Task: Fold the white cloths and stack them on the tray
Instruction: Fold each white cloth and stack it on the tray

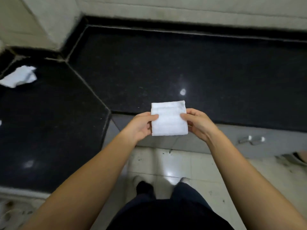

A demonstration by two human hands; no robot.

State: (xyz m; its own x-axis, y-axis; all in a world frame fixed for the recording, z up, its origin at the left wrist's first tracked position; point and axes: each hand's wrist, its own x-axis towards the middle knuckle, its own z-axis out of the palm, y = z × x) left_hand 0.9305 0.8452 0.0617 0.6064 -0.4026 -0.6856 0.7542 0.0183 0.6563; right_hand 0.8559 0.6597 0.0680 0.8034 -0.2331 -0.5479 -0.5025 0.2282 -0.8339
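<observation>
A white cloth (168, 119), folded into a small rectangle, is held flat in the air over the front edge of the black countertop (182, 63). My left hand (141, 126) pinches its left edge and my right hand (199, 123) pinches its right edge. A second white cloth (19, 76) lies crumpled and unfolded on the counter at the far left. No tray is in view.
The black stone counter wraps around a corner, with pale tiled walls behind it. A metal cabinet handle (251, 139) sits on the grey front below the counter at the right. Pale floor tiles and my feet (144, 185) are below.
</observation>
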